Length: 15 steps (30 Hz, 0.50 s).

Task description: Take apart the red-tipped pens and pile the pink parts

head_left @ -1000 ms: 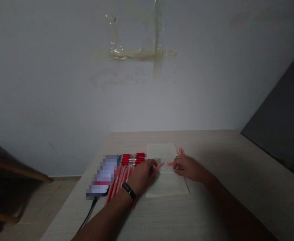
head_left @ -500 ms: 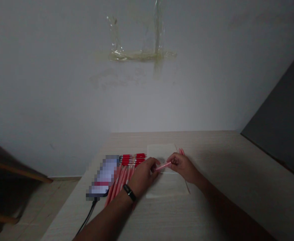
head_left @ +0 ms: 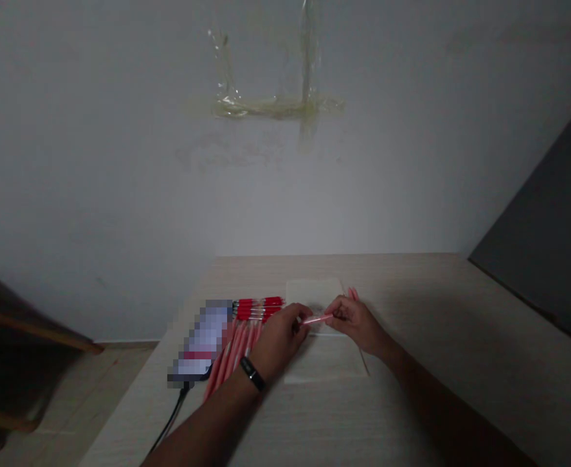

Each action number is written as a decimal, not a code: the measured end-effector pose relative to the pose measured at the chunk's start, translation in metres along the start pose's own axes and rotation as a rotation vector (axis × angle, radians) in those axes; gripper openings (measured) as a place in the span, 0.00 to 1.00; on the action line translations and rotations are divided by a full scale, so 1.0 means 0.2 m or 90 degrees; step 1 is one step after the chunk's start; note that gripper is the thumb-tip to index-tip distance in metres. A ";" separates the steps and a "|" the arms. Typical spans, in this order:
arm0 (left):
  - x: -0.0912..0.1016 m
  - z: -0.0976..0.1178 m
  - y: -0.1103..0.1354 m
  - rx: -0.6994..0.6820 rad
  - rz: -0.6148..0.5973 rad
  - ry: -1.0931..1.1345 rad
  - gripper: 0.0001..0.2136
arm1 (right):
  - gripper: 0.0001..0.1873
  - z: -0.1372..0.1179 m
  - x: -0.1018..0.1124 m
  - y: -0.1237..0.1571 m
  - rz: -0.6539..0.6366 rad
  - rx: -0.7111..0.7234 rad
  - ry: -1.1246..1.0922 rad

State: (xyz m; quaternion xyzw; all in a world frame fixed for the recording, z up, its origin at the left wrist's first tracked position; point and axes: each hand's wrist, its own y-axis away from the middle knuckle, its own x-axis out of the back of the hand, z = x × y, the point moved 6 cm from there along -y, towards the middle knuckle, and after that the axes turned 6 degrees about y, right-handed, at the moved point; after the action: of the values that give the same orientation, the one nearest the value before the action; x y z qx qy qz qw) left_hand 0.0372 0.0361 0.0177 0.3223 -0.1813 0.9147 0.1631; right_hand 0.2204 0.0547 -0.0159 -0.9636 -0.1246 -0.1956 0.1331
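A pale wooden table (head_left: 412, 389) stands against a grey wall bearing strips of yellowed tape (head_left: 276, 104). Over a white paper sheet (head_left: 322, 360) near the table's middle, the left hand (head_left: 278, 340) and right hand (head_left: 356, 321) each pinch one end of a thin pink pen (head_left: 317, 318). At nine o'clock from it lies a row of red-capped pens (head_left: 259, 307) and pink barrels, then a phone (head_left: 202, 340) with its cable (head_left: 169, 421). A dark panel (head_left: 548, 246) leans at three o'clock.
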 end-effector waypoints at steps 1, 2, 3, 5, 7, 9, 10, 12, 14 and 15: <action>0.00 0.00 0.00 0.000 0.001 0.001 0.09 | 0.16 0.00 0.00 0.00 -0.009 -0.005 -0.017; 0.01 0.00 0.00 -0.001 0.004 0.003 0.08 | 0.17 0.00 -0.01 0.00 -0.019 -0.011 -0.035; 0.01 0.01 0.00 -0.003 0.008 0.005 0.08 | 0.18 0.00 -0.01 0.00 -0.027 -0.018 -0.052; 0.02 0.01 -0.01 -0.003 0.021 0.012 0.08 | 0.18 0.02 -0.03 0.00 -0.041 -0.034 -0.074; 0.02 0.01 -0.01 -0.002 0.034 0.019 0.09 | 0.17 0.03 -0.04 0.00 -0.054 -0.046 -0.086; 0.03 0.01 0.00 -0.002 0.045 0.022 0.10 | 0.16 0.05 -0.06 0.00 -0.067 -0.053 -0.107; 0.03 0.01 0.00 -0.002 0.050 0.022 0.11 | 0.15 0.05 -0.07 0.00 -0.075 -0.059 -0.117; 0.03 0.02 0.00 -0.004 0.056 0.023 0.11 | 0.14 0.06 -0.09 0.01 -0.094 -0.075 -0.127; 0.03 0.02 0.00 -0.011 0.059 0.026 0.11 | 0.13 0.07 -0.11 0.02 -0.116 -0.092 -0.127; 0.03 0.02 0.00 -0.018 0.059 0.027 0.11 | 0.12 0.07 -0.12 0.03 -0.126 -0.097 -0.124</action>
State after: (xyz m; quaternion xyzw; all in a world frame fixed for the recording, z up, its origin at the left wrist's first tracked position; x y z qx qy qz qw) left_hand 0.0349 0.0351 0.0254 0.2919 -0.2052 0.9253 0.1289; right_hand 0.2054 0.0495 -0.0390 -0.9683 -0.2160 -0.1222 0.0266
